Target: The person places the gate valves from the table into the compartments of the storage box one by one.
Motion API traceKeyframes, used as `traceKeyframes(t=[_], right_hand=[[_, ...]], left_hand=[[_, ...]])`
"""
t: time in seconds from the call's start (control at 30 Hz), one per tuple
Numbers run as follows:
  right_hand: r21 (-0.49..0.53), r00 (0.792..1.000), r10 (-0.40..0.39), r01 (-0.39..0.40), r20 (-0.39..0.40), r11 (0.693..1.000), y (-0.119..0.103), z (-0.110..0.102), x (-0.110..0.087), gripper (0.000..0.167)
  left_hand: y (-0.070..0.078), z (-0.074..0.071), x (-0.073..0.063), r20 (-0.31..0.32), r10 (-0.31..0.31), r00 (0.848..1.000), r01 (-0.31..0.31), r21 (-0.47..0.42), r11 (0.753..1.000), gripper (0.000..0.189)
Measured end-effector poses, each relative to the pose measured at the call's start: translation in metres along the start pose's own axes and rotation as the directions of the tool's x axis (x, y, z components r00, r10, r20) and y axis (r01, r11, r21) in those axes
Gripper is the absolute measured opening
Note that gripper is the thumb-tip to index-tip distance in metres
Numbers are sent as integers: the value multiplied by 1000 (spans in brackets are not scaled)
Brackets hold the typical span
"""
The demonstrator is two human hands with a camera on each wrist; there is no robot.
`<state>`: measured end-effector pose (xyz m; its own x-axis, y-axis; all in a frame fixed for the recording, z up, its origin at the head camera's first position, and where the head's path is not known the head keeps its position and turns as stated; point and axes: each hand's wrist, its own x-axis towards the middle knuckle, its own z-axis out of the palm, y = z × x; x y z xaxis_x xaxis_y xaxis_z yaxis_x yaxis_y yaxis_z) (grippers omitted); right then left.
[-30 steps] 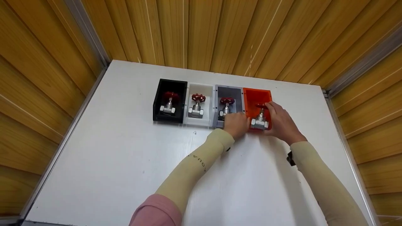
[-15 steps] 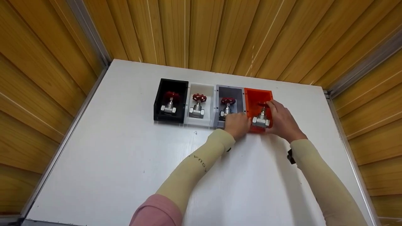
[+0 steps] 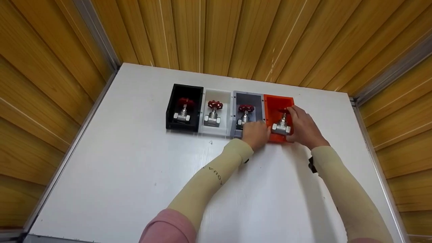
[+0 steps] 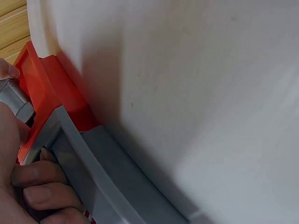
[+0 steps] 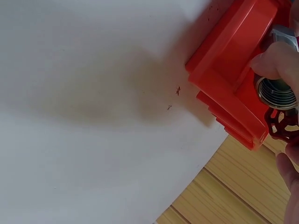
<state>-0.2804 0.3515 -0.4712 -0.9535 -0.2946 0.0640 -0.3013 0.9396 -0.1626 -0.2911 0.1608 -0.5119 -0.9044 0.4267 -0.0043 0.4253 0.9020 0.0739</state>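
Note:
In the head view, my right hand (image 3: 305, 129) holds a gate valve with a red handwheel and a silver body (image 3: 281, 128) in the orange bin (image 3: 275, 101). The right wrist view has my thumb on the valve's body (image 5: 277, 95), fingers by the handwheel (image 5: 282, 125). My left hand (image 3: 255, 135) grips the front of the grey bin (image 3: 248, 93) where it meets the orange one. Its curled fingers (image 4: 49, 195) show on the grey side in the left wrist view, close to the valve's end (image 4: 23, 112). Another valve (image 3: 244, 116) stands in the grey bin, partly behind this hand.
Left of the grey bin, a white bin (image 3: 217, 94) and a black bin (image 3: 175, 98) join the row. A red-wheeled valve (image 3: 212, 114) stands in the white one, another valve (image 3: 182, 114) in the black. Yellow plank walls (image 3: 219, 37) surround the white tabletop (image 3: 135, 175).
The valve in my right hand has shifted slightly back, deeper into the orange bin, and more of the bin's front edge shows. My left hand keeps its place at the bins.

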Motion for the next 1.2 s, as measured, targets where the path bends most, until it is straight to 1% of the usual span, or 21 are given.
traceKeyframes(t=[0.23, 0.43, 0.67, 0.8, 0.93, 1.2], right_hand=[[5, 999, 13, -14, 30, 1000, 0, -1, 7, 106], [9, 998, 19, -20, 60, 1000, -1, -2, 12, 106], [14, 994, 21, -23, 103, 1000, -4, -2, 21, 105], [25, 990, 32, -35, 137, 999, -8, -2, 25, 104], [20, 987, 35, -38, 154, 999, -9, -1, 28, 104], [23, 985, 39, -44, 168, 999, -10, 1, 31, 100]], left_hand=[[0, 0, 0, 1, -14, 1000, 15, -32, 999, 50], [1, -2, -1, 20, -10, 1000, 11, -25, 1000, 49], [0, 0, 1, 0, -4, 1000, 4, -28, 1000, 48], [0, -1, 0, 11, 3, 1000, -3, -19, 1000, 48], [0, -2, 0, 22, 1, 1000, 0, -16, 1000, 48], [0, -2, 1, 38, -1, 999, 2, -20, 1000, 49]])
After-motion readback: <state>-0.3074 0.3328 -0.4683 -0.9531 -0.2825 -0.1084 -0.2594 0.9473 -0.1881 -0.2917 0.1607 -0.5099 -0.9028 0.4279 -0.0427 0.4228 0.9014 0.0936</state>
